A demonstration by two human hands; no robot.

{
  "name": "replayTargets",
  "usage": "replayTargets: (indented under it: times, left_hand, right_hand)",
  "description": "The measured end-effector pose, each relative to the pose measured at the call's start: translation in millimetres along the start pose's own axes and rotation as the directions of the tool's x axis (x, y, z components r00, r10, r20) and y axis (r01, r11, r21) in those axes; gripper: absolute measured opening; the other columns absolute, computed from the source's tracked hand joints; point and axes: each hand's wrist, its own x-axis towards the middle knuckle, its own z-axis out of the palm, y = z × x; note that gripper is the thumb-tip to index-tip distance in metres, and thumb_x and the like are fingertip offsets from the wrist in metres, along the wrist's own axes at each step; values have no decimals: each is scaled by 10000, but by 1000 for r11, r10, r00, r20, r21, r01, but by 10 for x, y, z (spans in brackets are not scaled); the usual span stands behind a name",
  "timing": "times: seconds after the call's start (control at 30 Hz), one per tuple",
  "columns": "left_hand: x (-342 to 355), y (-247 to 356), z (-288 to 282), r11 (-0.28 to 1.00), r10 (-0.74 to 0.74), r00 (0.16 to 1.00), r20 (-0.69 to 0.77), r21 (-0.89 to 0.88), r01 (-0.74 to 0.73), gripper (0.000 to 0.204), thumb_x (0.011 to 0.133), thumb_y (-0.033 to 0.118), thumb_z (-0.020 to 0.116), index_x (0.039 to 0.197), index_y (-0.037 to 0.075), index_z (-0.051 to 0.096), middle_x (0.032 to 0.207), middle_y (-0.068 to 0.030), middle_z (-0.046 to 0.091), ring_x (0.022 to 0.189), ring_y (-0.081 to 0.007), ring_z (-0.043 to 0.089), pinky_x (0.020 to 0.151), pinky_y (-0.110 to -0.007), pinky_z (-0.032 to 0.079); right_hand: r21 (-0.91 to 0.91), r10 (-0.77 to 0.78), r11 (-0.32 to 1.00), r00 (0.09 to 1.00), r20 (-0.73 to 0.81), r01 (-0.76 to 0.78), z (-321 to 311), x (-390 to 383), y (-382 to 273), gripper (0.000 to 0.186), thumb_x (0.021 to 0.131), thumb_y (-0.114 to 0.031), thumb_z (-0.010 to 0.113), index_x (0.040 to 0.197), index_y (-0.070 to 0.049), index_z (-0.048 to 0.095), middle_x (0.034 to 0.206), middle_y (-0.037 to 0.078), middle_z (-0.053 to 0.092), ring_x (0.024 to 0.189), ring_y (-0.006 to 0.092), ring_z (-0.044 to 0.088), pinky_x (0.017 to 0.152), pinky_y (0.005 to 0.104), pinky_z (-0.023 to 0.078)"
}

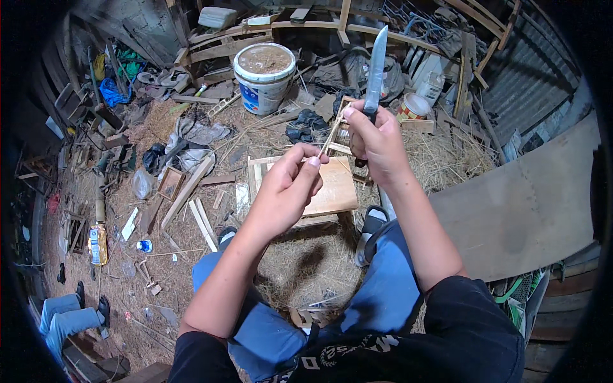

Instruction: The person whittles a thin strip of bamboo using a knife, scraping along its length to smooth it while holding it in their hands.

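A large knife (376, 71) points upward from my right hand (381, 142), whose fingers are wrapped round its dark handle. The thumb of this hand also presses near the upper end of a thin bamboo strip (331, 136). Lower down, my left hand (287, 184) pinches the other end of the strip between thumb and fingers. The strip slants between both hands, above a low wooden stool (335, 188) with a pale flat top. The stool stands between my feet.
A white bucket (263, 80) of brownish material stands beyond the stool. Wood offcuts (190, 191), sticks and straw litter the floor. A large brown board (523, 201) leans at the right. Another person's legs (70, 316) show at the lower left.
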Motion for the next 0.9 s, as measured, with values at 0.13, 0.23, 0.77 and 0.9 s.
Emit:
replayTargets:
  times: [0.13,0.23,0.77,0.9]
  left_hand:
    - [-31,-52,-54,998,-28,999,-32,53,30,227,1099,238,459,1105,53,591,692,52,439,606,-27,370,522,-220,302]
    - [-50,-56,-34,997,14,998,-66,82,-8,253,1102,281,467,1089,67,602,681,77,420,543,-12,332,478,-197,250]
    - [-18,-61,-209,998,1,991,-130,69,8,219,1093,190,460,1020,27,586,703,32,467,658,-56,437,585,-244,367]
    - [-14,-22,-209,996,32,983,-178,83,-18,162,1064,120,475,1039,0,579,756,4,552,689,-65,494,612,-250,409]
  right_hand:
    - [-8,8,1000,999,-44,-9,15,6,8,145,957,-174,726,993,-82,620,643,-109,465,452,-2,363,415,215,235]
    - [-13,8,1000,999,-39,-8,10,3,13,142,955,-171,727,997,-83,624,641,-110,461,455,-5,361,417,213,232]
    - [-453,-75,865,949,306,215,-52,-6,91,480,1093,-446,438,977,-29,645,730,-36,501,634,57,450,576,239,370]
    - [-594,-117,702,886,448,393,22,-23,187,462,1082,-431,467,962,-9,613,779,81,608,733,213,591,690,367,478]
